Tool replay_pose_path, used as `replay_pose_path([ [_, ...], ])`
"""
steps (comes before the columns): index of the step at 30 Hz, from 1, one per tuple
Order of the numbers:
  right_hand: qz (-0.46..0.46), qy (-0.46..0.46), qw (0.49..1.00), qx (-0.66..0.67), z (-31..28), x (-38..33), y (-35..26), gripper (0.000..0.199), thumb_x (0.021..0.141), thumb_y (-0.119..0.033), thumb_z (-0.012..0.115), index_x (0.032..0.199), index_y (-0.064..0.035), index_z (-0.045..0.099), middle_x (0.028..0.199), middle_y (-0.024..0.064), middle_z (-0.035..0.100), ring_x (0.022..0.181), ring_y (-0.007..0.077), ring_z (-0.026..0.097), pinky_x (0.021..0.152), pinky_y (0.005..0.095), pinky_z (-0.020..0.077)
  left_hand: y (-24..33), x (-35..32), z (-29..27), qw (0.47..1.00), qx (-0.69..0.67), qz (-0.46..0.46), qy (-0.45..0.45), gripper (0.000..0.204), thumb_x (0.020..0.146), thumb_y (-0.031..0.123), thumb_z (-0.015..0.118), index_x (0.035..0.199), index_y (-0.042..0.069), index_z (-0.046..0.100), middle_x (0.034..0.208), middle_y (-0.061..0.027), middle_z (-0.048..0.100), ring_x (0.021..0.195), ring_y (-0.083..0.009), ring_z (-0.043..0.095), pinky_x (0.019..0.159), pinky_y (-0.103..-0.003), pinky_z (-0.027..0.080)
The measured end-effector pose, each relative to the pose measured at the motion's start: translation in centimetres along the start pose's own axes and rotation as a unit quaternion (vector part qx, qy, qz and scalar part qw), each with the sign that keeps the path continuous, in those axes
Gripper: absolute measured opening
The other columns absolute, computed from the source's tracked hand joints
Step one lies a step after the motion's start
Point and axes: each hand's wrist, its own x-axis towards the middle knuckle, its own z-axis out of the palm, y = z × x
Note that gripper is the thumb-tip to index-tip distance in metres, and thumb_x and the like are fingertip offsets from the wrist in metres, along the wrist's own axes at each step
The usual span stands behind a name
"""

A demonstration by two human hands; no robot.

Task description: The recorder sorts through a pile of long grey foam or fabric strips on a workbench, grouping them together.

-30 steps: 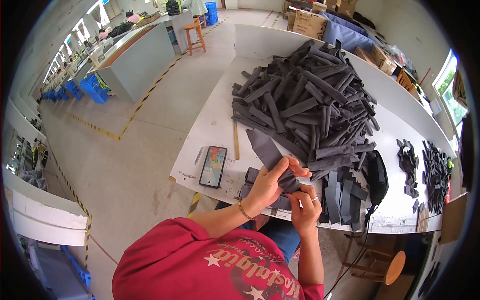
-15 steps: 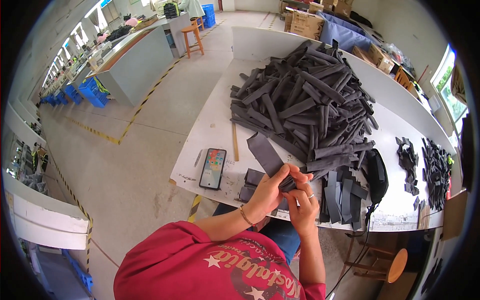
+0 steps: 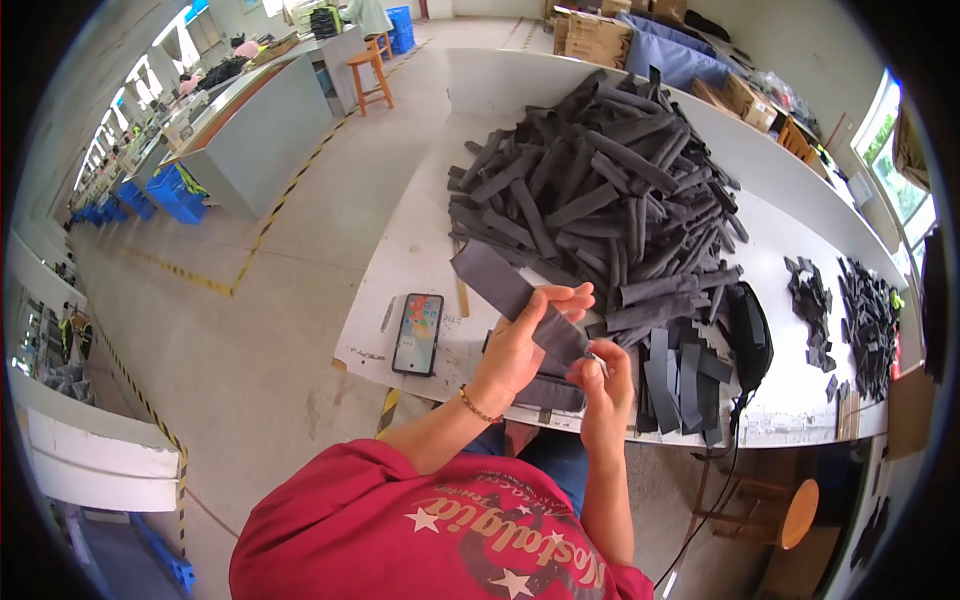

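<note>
A dark grey fabric strip (image 3: 487, 274) is held above the near edge of the table, slanting from upper left to lower right. My left hand (image 3: 514, 350) grips it near the middle, thumb on top and fingers behind. My right hand (image 3: 606, 392) pinches its lower right end between thumb and fingers. Below the hands lie more dark fabric pieces (image 3: 548, 393), partly hidden. Just beyond is a big heap of dark grey rolled or folded fabric strips (image 3: 600, 180). Flat grey strips (image 3: 688, 378) lie right of my right hand.
A phone (image 3: 417, 335) with a lit screen lies left of my hands, near a thin wooden stick (image 3: 462, 298). A black pouch-like item (image 3: 752, 338) with a cord is at right. Smaller dark piles (image 3: 872, 325) lie farther right. A wooden stool (image 3: 797, 514) stands below the table.
My hands have moved apart, and the strip between them now lies stretched out and flatter. My right hand has shifted to its lower end. The whole view has moved slightly.
</note>
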Motion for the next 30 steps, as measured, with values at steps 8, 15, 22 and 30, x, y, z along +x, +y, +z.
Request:
replay_pose_path([
  [8, -0.272, 0.01, 0.929, -0.251, -1.1, 1.2, 1.1, 0.015, 0.08, 0.003, 0.072, 0.084, 0.0002, 0.058, 0.082, 0.0077, 0.059, 0.073, 0.0178, 0.054, 0.068, 0.0267, 0.043, 1.9, 0.4, -3.7, 0.993, -0.012, 0.001, 0.121, 0.026, 0.095, 0.021, 0.062, 0.109, -0.001, 0.062, 0.097, -0.0124, 0.068, 0.09, -0.026, 0.068, 0.084, -0.037, 0.055],
  [15, -0.273, -0.005, 0.936, -0.222, -2.7, 1.7, 1.0, 0.013, 0.08, 0.004, 0.072, 0.085, 0.0003, 0.06, 0.084, 0.0063, 0.059, 0.076, 0.0156, 0.054, 0.07, 0.025, 0.0427, 3.7, 0.0, -4.9, 0.998, 0.045, 0.002, 0.044, 0.016, 0.094, 0.011, 0.061, 0.102, -0.002, 0.066, 0.094, -0.0157, 0.069, 0.091, -0.0245, 0.068, 0.082, -0.035, 0.056],
  [22, -0.222, 0.003, 0.962, -0.16, -3.1, 1.8, 1.3, 0.01, 0.084, 0.002, 0.07, 0.086, 0.0003, 0.06, 0.085, 0.0041, 0.057, 0.077, 0.0123, 0.051, 0.07, 0.0228, 0.041, 2.8, 0.3, -5.0, 0.998, 0.055, -0.02, 0.031, 0.028, 0.094, 0.017, 0.062, 0.115, -0.002, 0.061, 0.101, -0.0138, 0.067, 0.095, -0.0246, 0.066, 0.085, -0.037, 0.056],
  [30, -0.487, 0.007, 0.761, -0.43, -1.8, 1.4, 1.0, 0.023, 0.071, 0.003, 0.077, 0.089, -0.0072, 0.067, 0.084, 0.0032, 0.059, 0.078, 0.0216, 0.053, 0.067, 0.0315, 0.0446, 0.4, -1.4, -4.3, 0.977, 0.02, -0.109, 0.181, 0.029, 0.091, 0.03, 0.068, 0.103, 0.006, 0.058, 0.094, -0.0029, 0.062, 0.083, -0.0122, 0.062, 0.068, -0.029, 0.055],
])
